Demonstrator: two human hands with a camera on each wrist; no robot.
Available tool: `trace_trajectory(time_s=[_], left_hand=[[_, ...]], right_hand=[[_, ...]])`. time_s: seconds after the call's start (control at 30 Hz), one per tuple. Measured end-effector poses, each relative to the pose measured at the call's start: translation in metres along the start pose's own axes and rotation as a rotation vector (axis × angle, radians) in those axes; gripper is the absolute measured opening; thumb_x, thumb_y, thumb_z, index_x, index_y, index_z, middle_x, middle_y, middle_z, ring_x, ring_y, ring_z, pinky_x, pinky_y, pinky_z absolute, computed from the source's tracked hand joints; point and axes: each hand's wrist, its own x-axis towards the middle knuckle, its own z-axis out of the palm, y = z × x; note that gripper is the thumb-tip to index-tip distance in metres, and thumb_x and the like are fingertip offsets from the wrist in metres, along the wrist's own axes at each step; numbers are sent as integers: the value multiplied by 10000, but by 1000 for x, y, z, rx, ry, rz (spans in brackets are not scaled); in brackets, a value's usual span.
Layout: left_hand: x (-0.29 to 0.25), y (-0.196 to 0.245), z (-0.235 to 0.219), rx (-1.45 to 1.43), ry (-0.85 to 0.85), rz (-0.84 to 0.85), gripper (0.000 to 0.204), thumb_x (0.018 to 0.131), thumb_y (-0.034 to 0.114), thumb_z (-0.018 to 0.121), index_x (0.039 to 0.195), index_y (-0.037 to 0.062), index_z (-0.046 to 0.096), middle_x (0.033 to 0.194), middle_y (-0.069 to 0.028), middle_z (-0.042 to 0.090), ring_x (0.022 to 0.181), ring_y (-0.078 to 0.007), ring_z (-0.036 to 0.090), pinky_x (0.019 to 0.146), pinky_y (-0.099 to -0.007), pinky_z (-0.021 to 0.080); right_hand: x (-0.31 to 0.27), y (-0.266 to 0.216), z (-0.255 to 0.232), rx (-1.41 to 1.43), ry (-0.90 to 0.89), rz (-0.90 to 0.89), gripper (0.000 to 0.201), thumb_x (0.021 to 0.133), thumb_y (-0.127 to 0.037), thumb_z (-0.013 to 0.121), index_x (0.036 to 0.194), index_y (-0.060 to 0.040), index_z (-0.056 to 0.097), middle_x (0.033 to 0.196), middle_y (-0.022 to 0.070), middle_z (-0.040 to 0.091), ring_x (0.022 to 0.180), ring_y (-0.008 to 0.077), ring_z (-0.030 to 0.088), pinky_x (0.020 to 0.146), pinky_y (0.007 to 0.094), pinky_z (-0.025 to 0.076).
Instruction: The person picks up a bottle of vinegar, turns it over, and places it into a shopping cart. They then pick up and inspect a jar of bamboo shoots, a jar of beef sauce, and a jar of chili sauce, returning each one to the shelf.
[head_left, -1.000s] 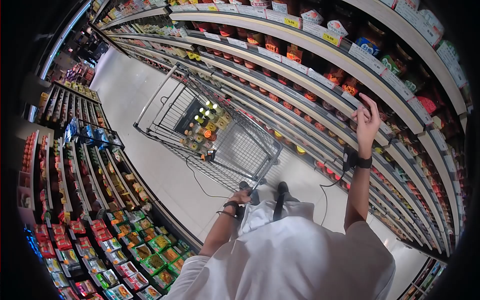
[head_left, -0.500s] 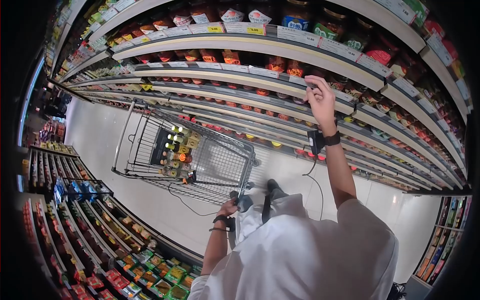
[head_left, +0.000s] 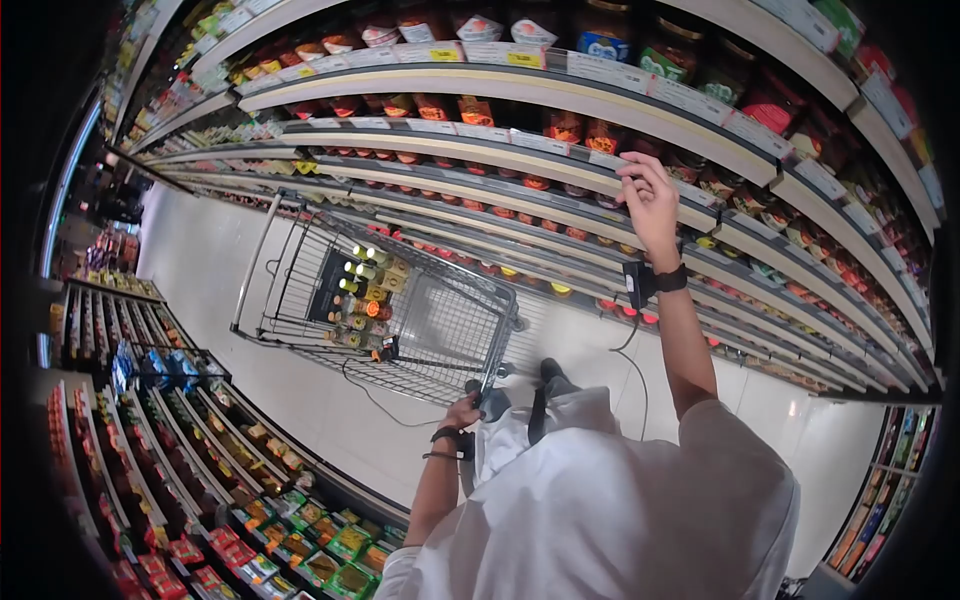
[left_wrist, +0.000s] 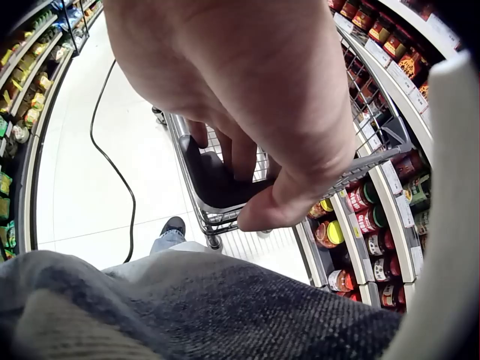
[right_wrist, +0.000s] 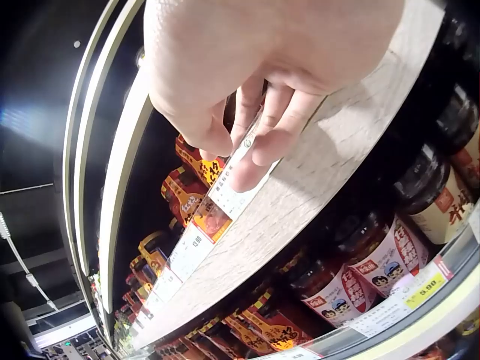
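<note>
My left hand [head_left: 462, 411] grips the corner of a metal shopping cart [head_left: 430, 315]. In the left wrist view its fingers and thumb curl round the cart's black corner piece [left_wrist: 214, 180]. Several bottles with white, green and orange parts [head_left: 368, 290] are grouped at one end of the basket. My right hand [head_left: 652, 208] is raised to a shelf of jars, fingers loosely bent, holding nothing. In the right wrist view its fingertips overlap the price label strip [right_wrist: 187, 244] along the shelf edge. Jars with red and yellow labels [right_wrist: 184, 193] stand just behind that strip.
Long shelves of jars [head_left: 600, 137] curve along the right side. Across the aisle, a lower display [head_left: 310, 540] holds bright packets. Pale floor tiles [head_left: 205, 240] run between them. A thin cable [left_wrist: 101, 150] trails beside the cart.
The head view has turned, so the cart and right hand appear farther left than a second ago. Over the last half second the hands keep nearly the same pose.
</note>
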Motion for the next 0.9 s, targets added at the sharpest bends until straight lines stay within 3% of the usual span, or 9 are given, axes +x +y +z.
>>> trace_trajectory(time_s=[0.1,0.33,0.9], left_hand=[[20,-22,12,11,-3,22,838,751,326,722,1510,127,427,1391,-194,595,1307,-356,549,1094,-410,437],[2,3,6,20,47,-10,815,746,376,715,1483,137,462,1376,-237,587,1303,-383,541,1086,-437,443],[-11,16,1,1,66,-18,742,739,366,688,1424,136,518,1327,-236,618,1262,-389,571,1066,-450,457]], right_hand=[[0,-2,4,51,-5,-1,80,958,19,586,985,39,659,1240,80,614,739,96,671,635,233,572],[-1,3,5,-30,-12,7,86,953,43,580,981,39,662,1292,87,607,699,100,664,599,194,483],[-5,3,9,-93,42,-19,74,909,48,600,918,40,674,1288,77,633,715,93,679,597,203,512]])
